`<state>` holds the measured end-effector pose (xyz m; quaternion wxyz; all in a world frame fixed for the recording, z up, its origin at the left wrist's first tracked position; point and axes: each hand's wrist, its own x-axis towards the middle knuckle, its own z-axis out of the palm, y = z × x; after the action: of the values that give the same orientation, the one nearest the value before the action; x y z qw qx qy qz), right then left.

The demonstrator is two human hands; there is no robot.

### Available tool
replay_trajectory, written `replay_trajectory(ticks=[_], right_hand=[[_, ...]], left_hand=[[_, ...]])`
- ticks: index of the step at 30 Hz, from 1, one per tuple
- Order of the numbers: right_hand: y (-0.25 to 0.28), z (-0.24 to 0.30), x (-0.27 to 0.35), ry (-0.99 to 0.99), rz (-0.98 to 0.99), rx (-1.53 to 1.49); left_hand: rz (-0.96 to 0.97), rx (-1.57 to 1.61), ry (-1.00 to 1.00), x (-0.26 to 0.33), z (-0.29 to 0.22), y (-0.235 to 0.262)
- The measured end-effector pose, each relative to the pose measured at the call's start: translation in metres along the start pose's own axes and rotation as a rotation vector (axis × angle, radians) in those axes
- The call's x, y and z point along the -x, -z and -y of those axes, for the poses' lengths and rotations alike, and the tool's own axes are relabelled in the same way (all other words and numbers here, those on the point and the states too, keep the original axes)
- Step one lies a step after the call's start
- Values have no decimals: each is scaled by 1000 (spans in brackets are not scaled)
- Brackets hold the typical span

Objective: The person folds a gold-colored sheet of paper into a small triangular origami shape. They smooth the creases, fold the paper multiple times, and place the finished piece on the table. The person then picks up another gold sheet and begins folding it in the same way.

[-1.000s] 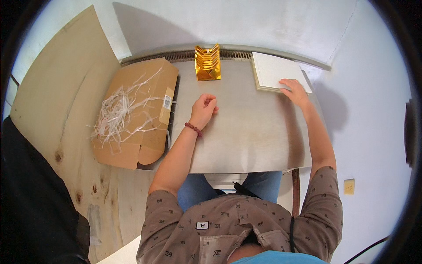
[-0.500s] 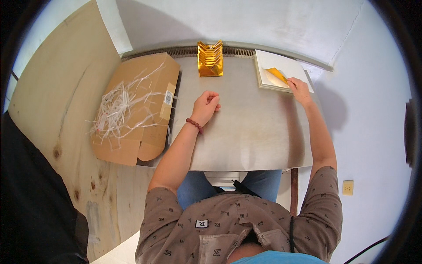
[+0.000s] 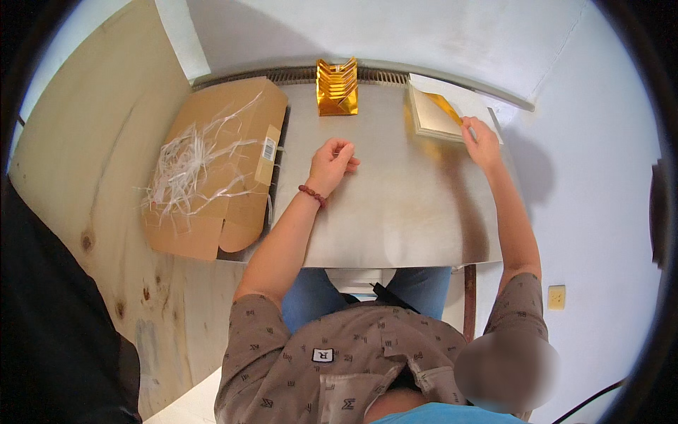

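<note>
2 hands (image 3: 332,161), 1 gold sheet (image 3: 446,107), 1 paper stack (image 3: 432,117), 1 box (image 3: 212,166).

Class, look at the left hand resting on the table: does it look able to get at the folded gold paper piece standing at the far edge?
Probably yes. The left hand lies on bare table just short of the folded gold paper piece, with nothing between them. The cardboard box sits off to the side, out of the way.

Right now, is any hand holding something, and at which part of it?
The right hand pinches the near corner of a gold sheet lifted off the white paper stack. The left hand rests loosely curled on the table, holding nothing.
</note>
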<state>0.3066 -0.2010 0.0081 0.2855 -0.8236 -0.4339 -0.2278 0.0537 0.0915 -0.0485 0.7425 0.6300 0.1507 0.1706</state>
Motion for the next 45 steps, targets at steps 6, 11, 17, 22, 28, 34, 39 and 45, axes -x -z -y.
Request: replay_trajectory(ticks=[6,11,17,22,28,34,39,45], right_hand=[[30,109,60,305,337,-170],[42,165,88,230,722,-386],[42,173,76,107,716,-326],[45,160,47,276,383,-308],[48,157,31,167,456,-447],[44,156,37,80,490,-432],[53,146,31,17,405,-452],[72,148,27,-20,396,-498]], left_hand=[[175,378,375,12,-19,-14],[357,205,315,14,-13,-15],[386,156,90,18,5,-21],[529,136,-17,19,-4,-17],[751,213,-54,25,-13,-10],[510,24,-45,28,-24,-9],[513,196,-262,34,-39,-7],[793,63,-191,38,-41,-10]])
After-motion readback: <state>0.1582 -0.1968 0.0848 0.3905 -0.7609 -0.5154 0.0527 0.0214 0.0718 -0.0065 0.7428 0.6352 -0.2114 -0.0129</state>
